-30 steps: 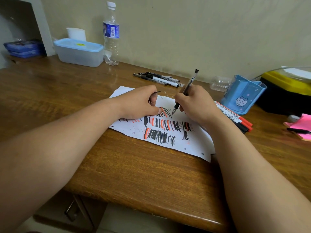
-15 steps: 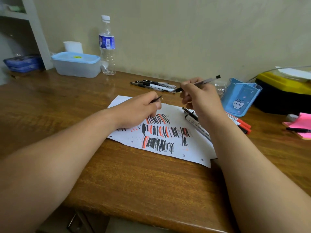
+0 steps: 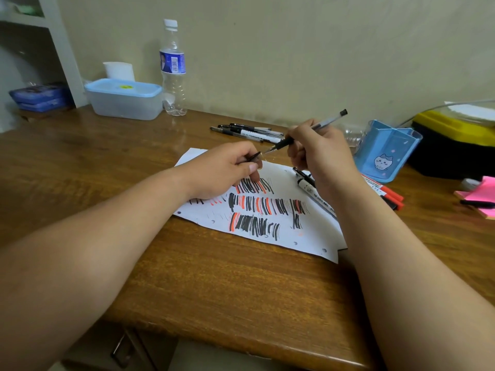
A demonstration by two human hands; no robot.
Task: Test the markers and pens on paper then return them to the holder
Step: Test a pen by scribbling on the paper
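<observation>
Capping the pen (image 3: 328, 121) above the paper (image 3: 308, 236), we judge: our right hand (image 3: 324, 159) is pinching its barrel and our left hand (image 3: 222, 174) is pinching the cap (image 3: 254, 155), just short of the tip. Next we are needing to line them up, press home, then reach for the holder (image 3: 385, 149) right of the paper.
</observation>
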